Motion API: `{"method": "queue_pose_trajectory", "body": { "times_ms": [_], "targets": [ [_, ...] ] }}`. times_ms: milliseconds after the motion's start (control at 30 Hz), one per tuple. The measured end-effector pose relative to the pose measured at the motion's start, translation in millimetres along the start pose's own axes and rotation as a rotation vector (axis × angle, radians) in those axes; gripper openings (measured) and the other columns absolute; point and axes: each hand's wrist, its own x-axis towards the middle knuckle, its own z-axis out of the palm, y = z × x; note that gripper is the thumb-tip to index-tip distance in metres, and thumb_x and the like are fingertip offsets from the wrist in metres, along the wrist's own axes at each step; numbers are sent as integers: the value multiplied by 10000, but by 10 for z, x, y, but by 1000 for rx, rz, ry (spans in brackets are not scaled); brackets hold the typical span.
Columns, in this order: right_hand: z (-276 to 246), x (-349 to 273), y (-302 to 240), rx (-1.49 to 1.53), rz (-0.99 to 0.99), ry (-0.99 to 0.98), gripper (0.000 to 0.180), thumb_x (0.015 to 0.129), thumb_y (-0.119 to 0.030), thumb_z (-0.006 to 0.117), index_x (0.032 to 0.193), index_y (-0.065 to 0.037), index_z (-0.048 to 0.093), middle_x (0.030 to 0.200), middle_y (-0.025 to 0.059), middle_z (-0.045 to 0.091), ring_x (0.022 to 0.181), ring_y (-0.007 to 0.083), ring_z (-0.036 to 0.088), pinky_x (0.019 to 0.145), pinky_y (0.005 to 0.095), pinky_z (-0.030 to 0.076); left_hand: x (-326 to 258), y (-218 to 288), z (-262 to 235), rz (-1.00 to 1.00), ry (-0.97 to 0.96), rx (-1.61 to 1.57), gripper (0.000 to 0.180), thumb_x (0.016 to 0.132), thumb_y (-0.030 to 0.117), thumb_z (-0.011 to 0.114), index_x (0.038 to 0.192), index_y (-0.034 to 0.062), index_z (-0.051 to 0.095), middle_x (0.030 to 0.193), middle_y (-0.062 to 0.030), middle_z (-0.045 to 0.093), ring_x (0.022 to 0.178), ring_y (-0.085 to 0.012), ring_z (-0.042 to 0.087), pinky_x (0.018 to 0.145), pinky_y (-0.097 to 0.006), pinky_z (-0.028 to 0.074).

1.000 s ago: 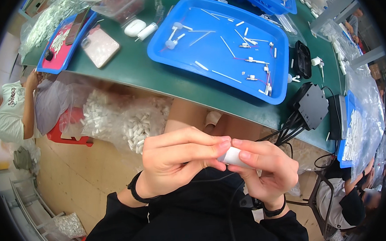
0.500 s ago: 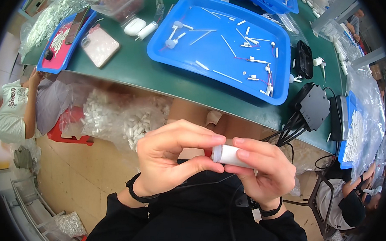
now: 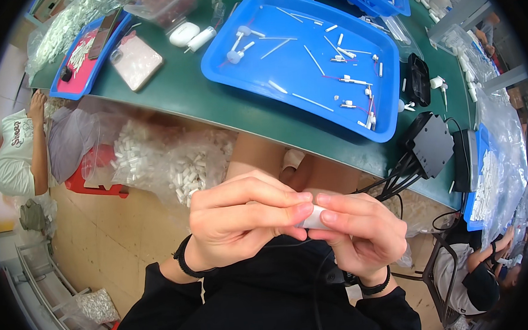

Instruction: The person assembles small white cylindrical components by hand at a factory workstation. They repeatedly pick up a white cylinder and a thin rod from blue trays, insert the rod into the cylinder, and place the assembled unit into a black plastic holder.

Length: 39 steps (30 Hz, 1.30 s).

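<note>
Between my two hands, over my lap, is a small white plastic cylinder (image 3: 314, 218). My left hand (image 3: 249, 216) pinches its left end, and its fingers cover most of that end. The right end sits in the fingers of my right hand (image 3: 363, 228). Only a short white stretch of the cylinder shows between the fingertips. In front of my hands, on the green table (image 3: 190, 116), stands a blue tray (image 3: 236, 89) holding thin white sticks, small white parts with red wires and a few translucent round-ended pieces.
A pink phone case (image 3: 137, 61), a white earbud case (image 3: 184, 34) and a blue tray with a pink base (image 3: 72, 85) lie left. A black box with cables (image 3: 425, 144) sits at the right edge. Bags of white parts (image 3: 183, 163) lie below the table. Co-workers sit at both sides.
My left fingers have closed further over the cylinder's left end, hiding the clear ring seen before. At far left, a co-worker's hand has shifted near the table corner.
</note>
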Motion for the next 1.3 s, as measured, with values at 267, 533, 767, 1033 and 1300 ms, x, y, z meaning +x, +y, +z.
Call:
{"method": "queue_pose_trajectory", "body": {
  "times_ms": [267,533,767,1033,1300],
  "targets": [
    [-15,21,72,-47,-208,-30,218,678,-16,731,889,-27,678,976,132,647,850,265,646,725,336,564,24,36,-54,-171,40,-156,290,596,-20,805,856,5,679,860,-161,648,781,-228,640,630,-283,528],
    [-24,-83,70,-88,-194,-15,234,654,7,733,881,-20,682,975,123,646,847,267,645,740,333,564,42,9,-49,-111,-32,-121,251,606,-5,799,827,-16,681,836,-152,659,732,-225,642,604,-282,534],
    [-22,-22,115,-39,-188,-30,286,653,19,740,927,-19,664,965,139,647,848,264,652,705,313,555,32,38,-33,-128,-11,-105,259,627,-15,781,859,-38,669,873,-169,663,732,-221,640,625,-266,529],
    [123,61,180,159,405,-160,243,857,-143,573,1033,15,519,824,88,559,683,184,533,629,293,440,68,-53,72,-328,139,-277,705,671,-13,760,1278,-71,405,1120,-255,580,904,-232,623,761,-306,532],
    [92,69,298,1274,1001,-213,439,930,-454,358,715,-76,421,535,0,343,466,90,301,444,234,317,-89,-133,-59,-373,157,-274,524,724,-60,701,1206,-61,492,1068,-182,608,968,-210,606,848,-331,498]
  ]
}}
